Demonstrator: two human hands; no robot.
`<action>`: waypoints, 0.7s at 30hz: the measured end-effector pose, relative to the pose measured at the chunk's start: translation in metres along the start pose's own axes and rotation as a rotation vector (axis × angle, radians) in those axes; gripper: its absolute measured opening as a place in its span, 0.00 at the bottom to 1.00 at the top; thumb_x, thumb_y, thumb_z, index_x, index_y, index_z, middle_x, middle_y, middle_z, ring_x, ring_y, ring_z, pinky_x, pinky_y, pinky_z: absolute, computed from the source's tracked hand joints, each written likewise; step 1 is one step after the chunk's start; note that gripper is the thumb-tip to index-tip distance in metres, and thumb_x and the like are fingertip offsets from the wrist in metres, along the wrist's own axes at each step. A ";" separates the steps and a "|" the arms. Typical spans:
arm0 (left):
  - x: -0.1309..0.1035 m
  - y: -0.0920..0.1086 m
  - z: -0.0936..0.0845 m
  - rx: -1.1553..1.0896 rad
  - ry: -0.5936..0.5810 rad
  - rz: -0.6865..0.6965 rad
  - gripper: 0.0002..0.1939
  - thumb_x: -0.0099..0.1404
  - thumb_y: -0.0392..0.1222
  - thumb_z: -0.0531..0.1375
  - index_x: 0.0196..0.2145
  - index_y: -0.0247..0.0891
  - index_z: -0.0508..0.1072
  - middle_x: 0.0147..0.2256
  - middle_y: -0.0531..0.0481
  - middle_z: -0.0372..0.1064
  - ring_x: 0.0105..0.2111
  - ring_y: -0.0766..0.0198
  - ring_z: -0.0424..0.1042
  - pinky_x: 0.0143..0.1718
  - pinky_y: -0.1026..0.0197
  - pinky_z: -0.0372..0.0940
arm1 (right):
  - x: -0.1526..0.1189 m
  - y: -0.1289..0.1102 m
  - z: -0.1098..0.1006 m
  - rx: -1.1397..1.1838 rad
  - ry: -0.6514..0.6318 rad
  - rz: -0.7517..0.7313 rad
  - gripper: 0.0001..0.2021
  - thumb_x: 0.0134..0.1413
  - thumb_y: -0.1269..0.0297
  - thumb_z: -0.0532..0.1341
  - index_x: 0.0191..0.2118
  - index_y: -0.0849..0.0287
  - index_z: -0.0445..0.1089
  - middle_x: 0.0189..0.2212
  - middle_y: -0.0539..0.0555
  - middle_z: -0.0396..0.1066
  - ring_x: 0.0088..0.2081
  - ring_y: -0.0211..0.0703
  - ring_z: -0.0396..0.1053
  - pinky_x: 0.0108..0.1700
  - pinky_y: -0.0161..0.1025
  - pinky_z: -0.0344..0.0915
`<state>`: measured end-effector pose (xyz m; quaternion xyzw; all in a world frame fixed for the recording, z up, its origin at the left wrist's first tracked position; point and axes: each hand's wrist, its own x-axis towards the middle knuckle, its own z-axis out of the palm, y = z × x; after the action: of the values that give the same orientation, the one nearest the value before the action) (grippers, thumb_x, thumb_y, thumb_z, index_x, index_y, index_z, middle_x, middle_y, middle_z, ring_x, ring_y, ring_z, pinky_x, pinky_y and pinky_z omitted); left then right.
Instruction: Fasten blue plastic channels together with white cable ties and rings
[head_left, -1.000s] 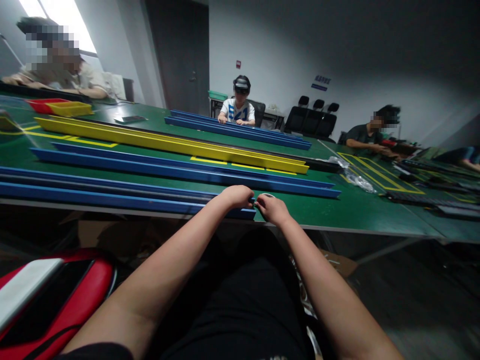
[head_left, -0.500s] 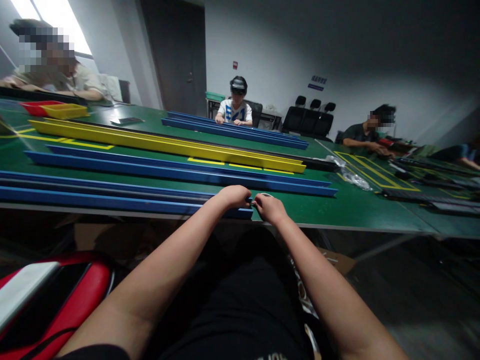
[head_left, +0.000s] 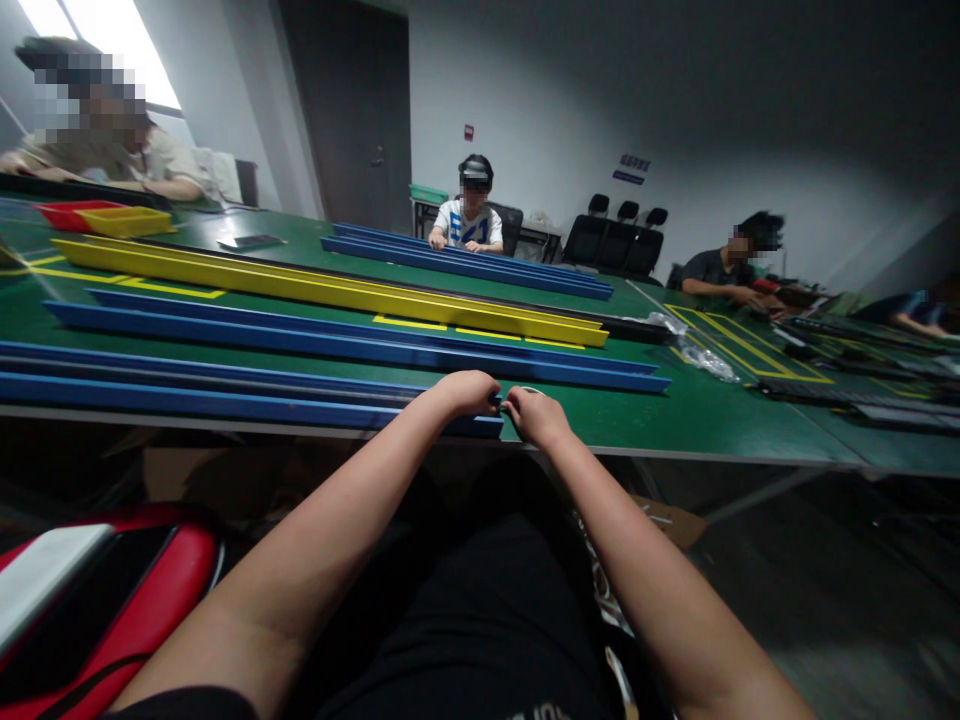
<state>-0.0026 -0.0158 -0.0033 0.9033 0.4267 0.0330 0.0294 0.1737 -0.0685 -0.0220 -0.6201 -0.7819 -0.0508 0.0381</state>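
My left hand (head_left: 474, 393) is closed over the right end of the nearest blue channel (head_left: 300, 399), fingers bent; what they pinch is too small to name. Just to its right, my right hand (head_left: 534, 414) is closed too, its fingertips together close to the left fingertips. Something tiny and pale shows between the two hands but cannot be made out. Behind them a second blue channel (head_left: 360, 340) lies on the green table (head_left: 720, 425). Farther back is a long yellow channel (head_left: 322, 289) with a black strip along its far side.
Red (head_left: 56, 215) and yellow trays (head_left: 126, 222) stand at the far left. More blue channels (head_left: 465, 262) lie before a person across the table. Clear plastic wrap (head_left: 705, 358) and dark strips (head_left: 840, 396) are on the right. Other people sit left and right.
Both hands keep nearly the same pose and place. The whole view has shifted very slightly.
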 end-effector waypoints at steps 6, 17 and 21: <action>0.000 0.000 0.001 0.009 -0.005 -0.003 0.15 0.56 0.54 0.59 0.35 0.44 0.77 0.34 0.47 0.77 0.34 0.58 0.74 0.31 0.63 0.60 | 0.002 -0.001 -0.001 -0.033 -0.015 -0.048 0.19 0.66 0.49 0.44 0.50 0.50 0.64 0.41 0.55 0.74 0.40 0.46 0.71 0.38 0.38 0.60; 0.001 0.001 -0.002 -0.017 -0.025 0.020 0.14 0.55 0.50 0.59 0.36 0.44 0.77 0.34 0.48 0.77 0.32 0.60 0.74 0.29 0.64 0.59 | 0.008 -0.002 -0.011 -0.081 -0.072 -0.177 0.17 0.66 0.53 0.46 0.55 0.53 0.60 0.43 0.58 0.74 0.42 0.47 0.72 0.41 0.39 0.61; 0.003 0.000 0.001 -0.004 -0.012 0.013 0.13 0.54 0.50 0.60 0.35 0.44 0.77 0.34 0.48 0.77 0.33 0.59 0.74 0.30 0.63 0.60 | 0.015 -0.001 -0.006 -0.084 -0.073 -0.058 0.16 0.66 0.57 0.46 0.54 0.56 0.59 0.42 0.60 0.74 0.42 0.48 0.72 0.41 0.40 0.61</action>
<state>-0.0008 -0.0136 -0.0039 0.9061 0.4208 0.0284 0.0337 0.1695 -0.0549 -0.0139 -0.5998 -0.7975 -0.0621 -0.0183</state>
